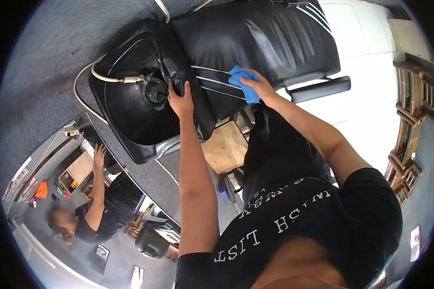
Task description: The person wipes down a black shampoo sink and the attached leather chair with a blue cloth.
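My right hand [258,85] grips a folded blue cloth [246,85]. The cloth lies against the black padded backrest [235,47] of a salon shampoo chair, over its white stripes. To the left, my left hand [182,101] is spread with its fingers apart at the black padded neck edge [181,65] of a shampoo basin [130,108]. Its fingertips appear to touch that padding, and nothing is in its grasp. Inside the basin a cream spray hose [106,76] ends in a nozzle [132,79] beside the round drain [156,90].
A wooden stool [226,146] stands below the chair's near side. The chair's black armrest [320,89] juts out at right. A large mirror [123,216] at lower left reflects a person and the room. Bamboo furniture [408,104] lines the far right by the white tiled floor [365,83].
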Available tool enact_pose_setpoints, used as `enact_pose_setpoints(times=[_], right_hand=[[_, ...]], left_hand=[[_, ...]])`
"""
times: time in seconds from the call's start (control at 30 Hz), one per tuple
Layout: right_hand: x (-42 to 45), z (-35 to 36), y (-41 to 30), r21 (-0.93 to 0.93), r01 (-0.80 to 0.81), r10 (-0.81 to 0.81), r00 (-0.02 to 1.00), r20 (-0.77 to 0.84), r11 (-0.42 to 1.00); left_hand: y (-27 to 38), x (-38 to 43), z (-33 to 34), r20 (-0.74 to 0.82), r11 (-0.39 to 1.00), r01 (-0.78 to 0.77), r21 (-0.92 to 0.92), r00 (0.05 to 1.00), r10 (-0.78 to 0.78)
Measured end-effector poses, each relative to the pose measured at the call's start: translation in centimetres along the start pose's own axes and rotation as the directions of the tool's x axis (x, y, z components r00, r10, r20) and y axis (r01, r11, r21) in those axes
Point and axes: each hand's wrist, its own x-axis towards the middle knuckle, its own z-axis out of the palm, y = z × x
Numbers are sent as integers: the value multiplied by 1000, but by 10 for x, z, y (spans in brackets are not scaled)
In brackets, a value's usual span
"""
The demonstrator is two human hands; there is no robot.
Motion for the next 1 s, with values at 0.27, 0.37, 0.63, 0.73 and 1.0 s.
enact_pose_setpoints(times=[0.27, 0.37, 0.63, 0.73, 1.0], right_hand=[[85, 26, -11, -249, 221, -264, 952, -154, 943], [129, 32, -31, -448, 306, -419, 890, -179, 840], [216, 82, -86, -691, 471, -697, 714, -68, 549], [246, 88, -92, -718, 466, -702, 711, -43, 517], [252, 174, -83, -296, 435, -495, 852, -169, 850]], left_hand=[[59, 57, -8, 76, 993, 39, 111, 996, -48], [81, 74, 8, 91, 988, 73, 136, 992, -86], [53, 110, 30, -202, 971, 206, -122, 953, -228], [60, 106, 40, -303, 969, 246, -21, 922, -241], [66, 105, 43, -373, 949, 312, 36, 886, -277]])
